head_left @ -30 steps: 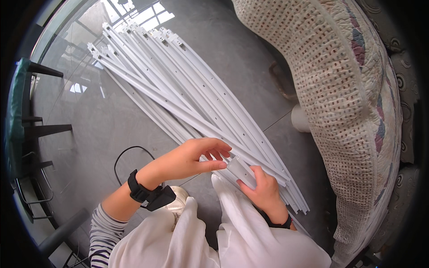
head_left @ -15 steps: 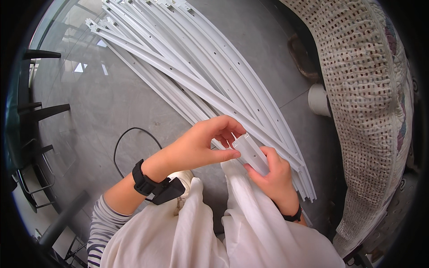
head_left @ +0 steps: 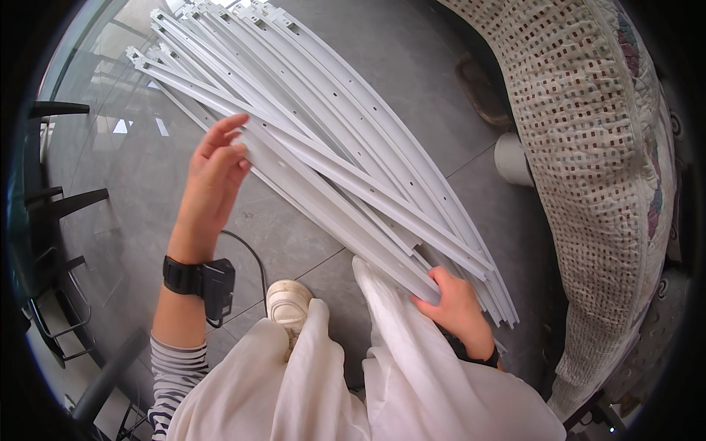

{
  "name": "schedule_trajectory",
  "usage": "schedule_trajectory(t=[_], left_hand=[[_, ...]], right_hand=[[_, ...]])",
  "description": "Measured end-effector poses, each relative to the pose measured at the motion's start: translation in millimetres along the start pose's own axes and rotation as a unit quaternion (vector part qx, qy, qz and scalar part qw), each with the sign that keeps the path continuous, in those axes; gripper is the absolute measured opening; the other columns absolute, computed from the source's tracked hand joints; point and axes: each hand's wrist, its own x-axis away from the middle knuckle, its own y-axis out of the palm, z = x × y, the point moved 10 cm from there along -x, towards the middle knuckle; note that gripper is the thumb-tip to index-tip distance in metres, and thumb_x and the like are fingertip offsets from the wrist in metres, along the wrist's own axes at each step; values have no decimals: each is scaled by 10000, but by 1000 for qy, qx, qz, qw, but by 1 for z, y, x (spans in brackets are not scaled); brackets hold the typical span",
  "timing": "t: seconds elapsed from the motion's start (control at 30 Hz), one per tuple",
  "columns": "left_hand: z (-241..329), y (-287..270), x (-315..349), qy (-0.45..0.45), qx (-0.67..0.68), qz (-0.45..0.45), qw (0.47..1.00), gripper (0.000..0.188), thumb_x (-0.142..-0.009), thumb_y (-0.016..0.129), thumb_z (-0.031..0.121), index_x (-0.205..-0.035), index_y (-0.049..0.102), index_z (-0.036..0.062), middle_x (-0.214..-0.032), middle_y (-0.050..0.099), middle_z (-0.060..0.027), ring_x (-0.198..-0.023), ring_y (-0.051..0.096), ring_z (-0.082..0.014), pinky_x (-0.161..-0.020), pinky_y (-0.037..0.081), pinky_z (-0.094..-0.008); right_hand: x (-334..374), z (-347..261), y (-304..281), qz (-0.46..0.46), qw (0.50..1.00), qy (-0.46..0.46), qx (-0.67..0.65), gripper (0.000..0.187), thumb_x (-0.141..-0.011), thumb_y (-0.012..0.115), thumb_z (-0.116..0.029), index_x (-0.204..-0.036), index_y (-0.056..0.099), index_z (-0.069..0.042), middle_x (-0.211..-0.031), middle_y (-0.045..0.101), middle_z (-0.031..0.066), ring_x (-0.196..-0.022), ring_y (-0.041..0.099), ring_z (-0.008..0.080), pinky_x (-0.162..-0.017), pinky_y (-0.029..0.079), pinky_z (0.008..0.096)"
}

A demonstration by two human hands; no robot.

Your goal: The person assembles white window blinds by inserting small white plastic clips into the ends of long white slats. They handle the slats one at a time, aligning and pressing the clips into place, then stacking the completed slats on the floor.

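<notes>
A long white channel-shaped rail (head_left: 334,209) lies slantwise in front of me, running from upper left down to my lap. Near its close end, my right hand (head_left: 457,307) grips it, thumb on one side and fingers on the other. My left hand (head_left: 220,163) is stretched out at the rail's far end, with fingers curled and thumb pressed toward them around its edge. The fingers partly hide that end. Beyond and beside it, several similar white rails (head_left: 382,140) lie in a loose pile on the floor, some crossing others.
On the right, a chequered quilted cover (head_left: 544,95) drapes a piece of furniture, with a white cylinder (head_left: 512,159) beside it. Dark chair legs (head_left: 70,202) stand at the left. A black cable (head_left: 259,261) curves near my shoe (head_left: 288,303) on the grey tiled floor.
My left hand has moved from the near rail end far to the upper left. The rail, earlier tilted up with its end toward me, now stretches out lengthwise. My right hand stays low.
</notes>
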Motion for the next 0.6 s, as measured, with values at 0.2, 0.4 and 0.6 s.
schedule_trajectory(t=[0.2,0.4,0.6], left_hand=[[46,-155,-43,93,116,179,972,397,-944,583,160,-1305,507,15,-1202,581,-107,-1131,559,-218,-1053,449,-370],[1,-312,-51,37,238,277,930,329,-954,601,191,-1209,530,-4,-1166,620,-132,-1100,613,-256,-983,529,-396],[-52,-181,-21,-30,324,190,926,288,-974,613,224,-1118,553,-19,-1110,646,-112,-1055,628,-225,-943,548,-372]], right_hand=[[18,24,-3,24,999,26,1,357,-721,754,-203,-1000,596,-45,-892,683,174,-807,655,384,-701,529,442],[26,1,-42,121,990,-67,37,347,-668,785,-151,-959,613,-72,-826,666,115,-741,658,324,-626,525,405],[-4,-70,-55,166,961,-194,103,402,-656,823,-187,-981,628,-52,-800,616,85,-697,639,262,-584,498,370]])
